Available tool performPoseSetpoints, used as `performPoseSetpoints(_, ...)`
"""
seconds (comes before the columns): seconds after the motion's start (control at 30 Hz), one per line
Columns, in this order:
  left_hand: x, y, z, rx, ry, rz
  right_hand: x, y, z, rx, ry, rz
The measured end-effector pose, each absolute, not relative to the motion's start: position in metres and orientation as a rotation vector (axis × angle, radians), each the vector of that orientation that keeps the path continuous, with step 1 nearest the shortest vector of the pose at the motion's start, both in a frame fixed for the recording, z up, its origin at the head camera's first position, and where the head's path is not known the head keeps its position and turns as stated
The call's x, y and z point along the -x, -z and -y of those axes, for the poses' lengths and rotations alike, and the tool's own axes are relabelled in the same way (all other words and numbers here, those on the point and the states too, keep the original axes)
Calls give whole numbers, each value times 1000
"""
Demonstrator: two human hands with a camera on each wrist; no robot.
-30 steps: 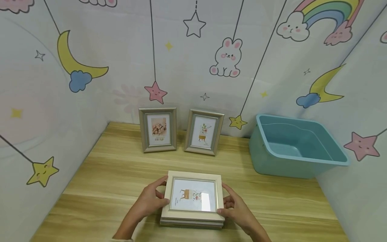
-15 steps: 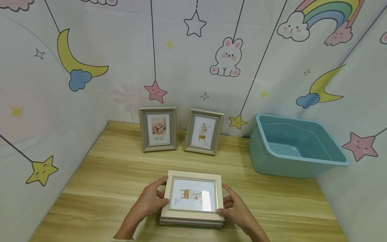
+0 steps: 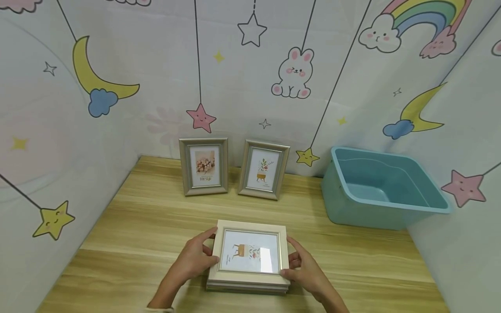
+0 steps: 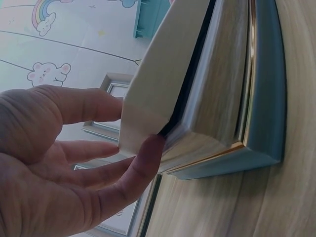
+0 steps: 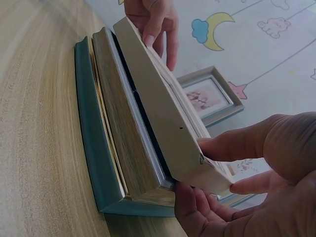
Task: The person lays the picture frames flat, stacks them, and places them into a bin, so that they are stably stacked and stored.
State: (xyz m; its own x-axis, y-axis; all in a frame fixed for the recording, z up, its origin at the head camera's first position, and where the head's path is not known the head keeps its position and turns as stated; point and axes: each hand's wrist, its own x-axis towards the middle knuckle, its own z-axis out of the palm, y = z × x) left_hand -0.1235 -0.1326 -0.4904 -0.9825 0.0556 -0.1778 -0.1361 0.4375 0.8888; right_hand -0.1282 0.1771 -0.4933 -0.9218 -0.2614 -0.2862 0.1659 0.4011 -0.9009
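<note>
Head view: left hand (image 3: 194, 257) and right hand (image 3: 308, 269) grip the cream frame (image 3: 250, 252) at nine and three o'clock; probably stiff, fragile-faced; I'd trust those edges.

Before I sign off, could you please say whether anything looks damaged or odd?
The cream frame has a dark mark on its side near a corner, possibly a chip; it breaks the pale surface.

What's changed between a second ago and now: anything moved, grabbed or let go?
Nothing visibly changed beyond a slight drift of the whole head view. The left hand and right hand hold opposite ends of the cream frame, just as before. The frames beneath it, the flower-photo frame, the plant-picture frame and the blue bin stayed put.
</note>
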Motion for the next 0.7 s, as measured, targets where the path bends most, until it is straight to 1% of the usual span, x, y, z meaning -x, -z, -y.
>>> performPoseSetpoints(0.7,124,490,134,55,-1560,-2516,126,491,-175,49,1487,-2318)
